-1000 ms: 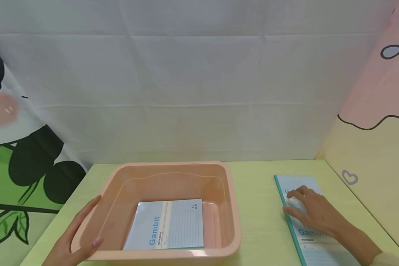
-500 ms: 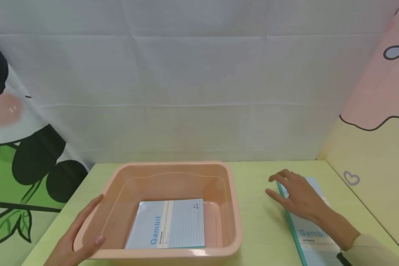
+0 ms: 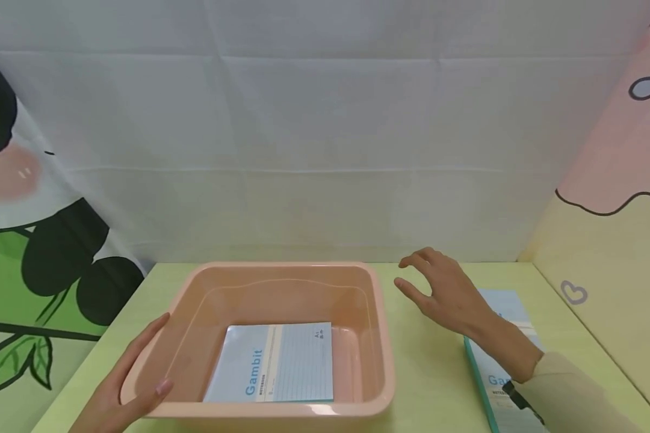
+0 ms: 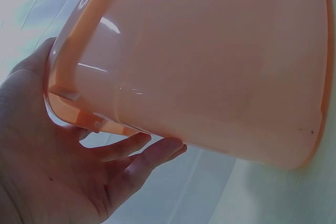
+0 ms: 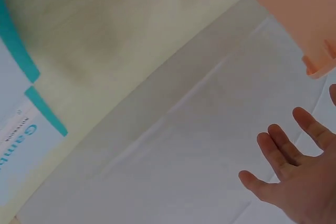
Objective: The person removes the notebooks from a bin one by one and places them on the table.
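Observation:
At the left side of a peach plastic tub (image 3: 260, 411), my left hand (image 3: 119, 388) grips the rim. The left wrist view shows the fingers (image 4: 139, 161) curled under the lip against the outer wall (image 4: 210, 72). Inside the tub a pale blue notebook (image 3: 298, 364) printed "Gambit" lies flat. My right hand (image 3: 446, 291) is raised just right of the tub, fingers spread and loosely bent, with nothing in it. Behind its wrist, two similar notebooks with teal spines lie end to end, one farther back (image 3: 509, 304) and one nearer (image 3: 490, 391), partly covered by the sleeve.
The pale yellow-green table (image 3: 422, 373) shows between the tub and the notebooks. A white cloth (image 3: 325, 150) hangs along the back edge. Printed panels with cartoon figures stand at the left (image 3: 38, 282) and right (image 3: 617, 258).
My right hand has lifted off the notebooks on the right and moved left and back toward the tub, carrying nothing. My left hand and the tub stay nearly in place.

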The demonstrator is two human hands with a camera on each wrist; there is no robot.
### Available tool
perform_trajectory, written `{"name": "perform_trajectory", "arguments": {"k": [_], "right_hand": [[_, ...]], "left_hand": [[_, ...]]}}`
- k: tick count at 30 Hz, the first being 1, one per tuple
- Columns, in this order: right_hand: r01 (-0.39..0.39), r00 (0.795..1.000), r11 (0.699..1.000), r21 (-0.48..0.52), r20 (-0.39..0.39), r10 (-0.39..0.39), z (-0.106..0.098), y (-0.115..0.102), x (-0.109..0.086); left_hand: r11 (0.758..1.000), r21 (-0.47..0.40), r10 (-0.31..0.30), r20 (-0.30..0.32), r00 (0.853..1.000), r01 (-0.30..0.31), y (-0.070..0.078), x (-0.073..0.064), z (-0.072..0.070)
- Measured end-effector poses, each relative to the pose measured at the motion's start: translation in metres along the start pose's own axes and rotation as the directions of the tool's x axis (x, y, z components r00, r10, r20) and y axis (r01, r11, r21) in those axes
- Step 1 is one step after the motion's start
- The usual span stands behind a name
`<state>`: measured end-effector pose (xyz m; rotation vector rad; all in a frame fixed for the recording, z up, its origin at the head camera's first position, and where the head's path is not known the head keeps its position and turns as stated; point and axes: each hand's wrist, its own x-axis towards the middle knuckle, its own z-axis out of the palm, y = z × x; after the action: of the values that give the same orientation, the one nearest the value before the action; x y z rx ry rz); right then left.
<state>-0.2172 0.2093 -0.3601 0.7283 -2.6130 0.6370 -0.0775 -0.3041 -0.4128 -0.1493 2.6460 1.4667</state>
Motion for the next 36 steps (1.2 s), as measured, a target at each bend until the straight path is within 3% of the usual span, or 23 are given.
{"name": "perform_trajectory", "arguments": {"k": [10,17,26,31,36], "right_hand": [[0.124,0.992,0.992,0.033,0.009,-0.125,0.005,-0.038,0.031],[0.197,0.98,0.979,0.05,0.012,-0.198,0.006,-0.058,0.044],[0.288,0.955,0.957,0.036,0.069,-0.29,0.007,-0.09,0.067],[0.307,0.942,0.951,0.04,0.126,-0.31,0.01,-0.104,0.077],[0.308,0.933,0.951,0.041,0.181,-0.31,0.011,-0.118,0.085]], "left_hand": [[0.993,-0.076,-0.083,0.05,0.995,0.086,0.004,-0.001,-0.001],[0.998,-0.051,-0.037,0.022,0.999,0.038,0.004,-0.001,0.001],[0.994,-0.089,-0.062,0.039,0.997,0.065,0.005,-0.001,-0.001],[0.988,-0.11,-0.102,0.06,0.993,0.108,0.007,0.0,-0.002],[0.987,-0.113,-0.104,0.062,0.993,0.11,0.008,0.001,-0.001]]}}
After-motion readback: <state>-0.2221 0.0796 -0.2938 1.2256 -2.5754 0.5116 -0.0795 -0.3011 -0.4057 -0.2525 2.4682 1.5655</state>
